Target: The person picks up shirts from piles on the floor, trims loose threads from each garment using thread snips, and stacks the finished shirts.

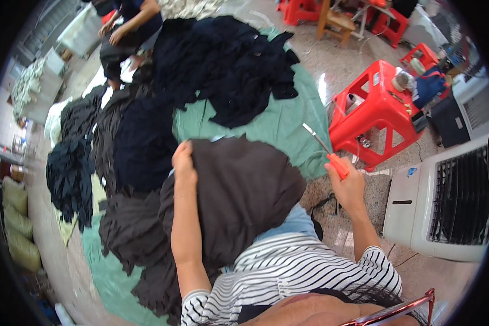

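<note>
A dark grey-brown cloth garment is spread over my lap. My left hand grips its upper left edge, the fingers closed on the fabric. Off to the right of the garment, my right hand is closed around an orange-handled tool. A thin metal shaft points up and left from its handle, ending in a lighter tip; its exact kind is unclear. The tool is apart from the cloth. More dark grey-brown garments lie heaped at my left, beside a navy pile.
A green sheet lies under a large black-navy heap. On the right stand a red plastic stool with small items on top and a white air cooler. Another person works at the far left.
</note>
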### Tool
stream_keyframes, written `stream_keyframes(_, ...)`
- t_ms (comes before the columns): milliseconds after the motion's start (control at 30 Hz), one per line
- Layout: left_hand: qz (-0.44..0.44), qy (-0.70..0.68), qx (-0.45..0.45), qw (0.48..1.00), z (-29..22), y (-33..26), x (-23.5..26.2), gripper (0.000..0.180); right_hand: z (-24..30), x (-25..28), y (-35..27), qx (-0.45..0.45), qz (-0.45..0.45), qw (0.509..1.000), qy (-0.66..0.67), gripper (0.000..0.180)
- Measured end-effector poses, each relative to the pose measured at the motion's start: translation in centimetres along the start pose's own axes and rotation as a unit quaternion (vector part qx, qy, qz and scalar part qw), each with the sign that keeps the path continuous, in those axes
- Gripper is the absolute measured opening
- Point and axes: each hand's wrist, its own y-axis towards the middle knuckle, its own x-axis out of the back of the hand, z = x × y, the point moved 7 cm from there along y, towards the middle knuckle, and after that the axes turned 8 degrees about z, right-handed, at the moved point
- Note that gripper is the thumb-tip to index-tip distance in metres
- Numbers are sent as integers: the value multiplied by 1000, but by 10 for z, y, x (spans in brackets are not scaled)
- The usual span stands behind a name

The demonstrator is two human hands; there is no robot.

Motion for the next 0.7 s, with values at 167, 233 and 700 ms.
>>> stream_keyframes(167,81,383,12,920,19,16,-33,93,-4,-9,3,-4,-8,999,-39,31)
stream_keyframes(233,170,662,-76,726,-12,-26,-136,120,-7,-12,1,-8,7,999,-46,32)
stream_keyframes(700,39,-294,-321,899,-155,-123,33,54,-37,-15,8,-88,11,996,10,31)
